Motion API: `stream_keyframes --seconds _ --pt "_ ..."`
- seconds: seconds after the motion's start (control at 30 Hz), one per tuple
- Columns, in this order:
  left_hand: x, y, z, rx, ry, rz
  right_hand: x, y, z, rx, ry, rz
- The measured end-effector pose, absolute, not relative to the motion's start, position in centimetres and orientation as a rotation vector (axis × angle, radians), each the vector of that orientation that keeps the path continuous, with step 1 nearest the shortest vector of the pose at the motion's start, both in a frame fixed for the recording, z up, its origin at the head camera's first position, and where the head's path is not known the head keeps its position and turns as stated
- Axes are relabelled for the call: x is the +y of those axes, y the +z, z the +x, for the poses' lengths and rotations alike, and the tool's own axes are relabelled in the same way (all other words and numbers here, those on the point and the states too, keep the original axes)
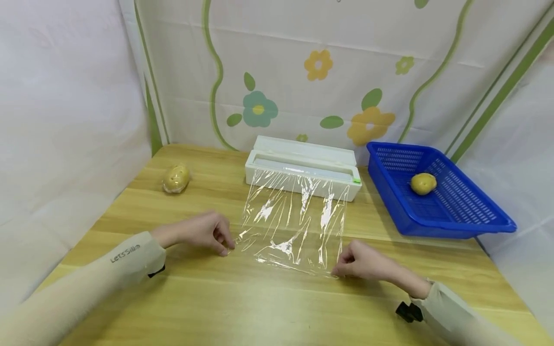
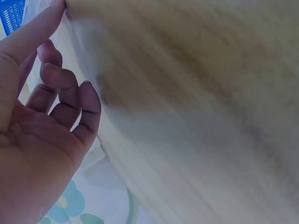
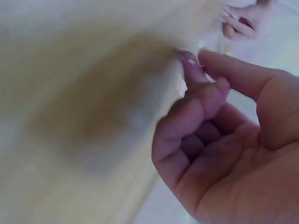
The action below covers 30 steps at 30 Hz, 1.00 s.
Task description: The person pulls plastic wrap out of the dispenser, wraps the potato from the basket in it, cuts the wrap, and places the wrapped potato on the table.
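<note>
Sleeves (image 1: pixel 106 266), pale beige, on the near side of the wrists, fullest from the head. Next, left hand (image 1: pixel 205 232) and right hand (image 1: pixel 363 261), well apart over the bench (image 1: pixel 268 307), each pinching a near corner of clear film (image 1: pixel 290 226). From the left wrist, palm and loosely bent spare fingers, hidden from the head by the back of the hand; pinching fingertips cut off at the frame edge there. From the right wrist, folded fingers, a glint of film at the forefinger tip, and the other hand beyond.

Film whole only in the head view: creased, shiny, spread between the hands and running away from them to a white box (image 1: pixel 303 185), lid raised at its far side, green tab (image 1: pixel 357 180) at its right end. Box front partly veiled by film. Beyond the left hand, outward, a yellow potato-like lump (image 1: pixel 176 179) in glossy wrap. Beyond the right hand, outward, a blue basket (image 1: pixel 454 228), another yellow lump (image 1: pixel 423 184) inside. Farthest from the hands, a flowered curtain (image 1: pixel 303 29).
</note>
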<state>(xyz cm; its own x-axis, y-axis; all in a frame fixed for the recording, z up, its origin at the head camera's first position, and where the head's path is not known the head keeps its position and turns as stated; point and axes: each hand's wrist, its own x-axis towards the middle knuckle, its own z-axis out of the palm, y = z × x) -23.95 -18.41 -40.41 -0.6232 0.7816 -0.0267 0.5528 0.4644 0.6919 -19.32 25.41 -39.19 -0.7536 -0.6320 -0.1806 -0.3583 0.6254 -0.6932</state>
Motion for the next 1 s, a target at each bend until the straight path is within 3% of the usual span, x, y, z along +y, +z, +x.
stream_keyframes --seconds 0.17,0.5,0.67,1.0 --pt "-18.8 -40.8 -23.8 2.386 0.932 1.128 28.5 -36.5 -20.8 2.505 -0.981 -0.717" --pt "-18.4 -40.7 -24.3 2.380 0.940 1.110 37.9 -29.1 -24.6 2.770 -1.300 -0.319" --pt "-18.5 -40.7 -24.4 2.333 0.980 1.099 42.1 -26.2 -28.3 2.834 -1.287 -0.409" --pt "-18.9 -41.3 -24.5 2.288 1.041 1.084 48.8 -27.1 -34.9 2.904 -0.956 -0.305"
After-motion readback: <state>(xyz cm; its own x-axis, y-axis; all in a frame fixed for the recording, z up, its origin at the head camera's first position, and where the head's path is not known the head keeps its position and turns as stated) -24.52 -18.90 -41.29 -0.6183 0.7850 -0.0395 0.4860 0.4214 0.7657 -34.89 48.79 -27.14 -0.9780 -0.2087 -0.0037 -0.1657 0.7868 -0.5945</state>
